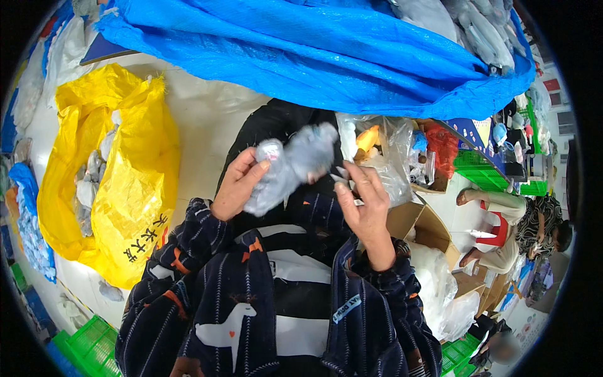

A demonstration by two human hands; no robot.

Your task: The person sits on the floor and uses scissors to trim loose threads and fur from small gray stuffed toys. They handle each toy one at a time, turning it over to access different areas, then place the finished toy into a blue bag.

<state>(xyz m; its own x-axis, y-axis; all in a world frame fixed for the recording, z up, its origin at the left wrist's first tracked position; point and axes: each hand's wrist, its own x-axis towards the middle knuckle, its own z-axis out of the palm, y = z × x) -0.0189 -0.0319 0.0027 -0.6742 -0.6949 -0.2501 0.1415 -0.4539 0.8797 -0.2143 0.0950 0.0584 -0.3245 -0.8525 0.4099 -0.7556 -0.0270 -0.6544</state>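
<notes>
A grey, soft plush piece (276, 182), looking like an unfinished stuffed toy, is held over my lap. My left hand (237, 188) pinches its left edge between thumb and fingers, beside a small patch with pinkish marks. The upper right part of the plush is smeared by motion. My right hand (364, 204) is just right of the plush, thumb and fingers drawn together around something small and whitish, too small to name. Whether those fingertips touch the plush cannot be made out.
A yellow woven sack (135, 195) with grey plush pieces stands at left. Blue sheeting (314, 56) spans the far side, grey plush lying on it. At right are a cardboard box (433, 232), clear plastic bags (392, 163) and green crates (480, 171). Another person (534, 223) sits farther right.
</notes>
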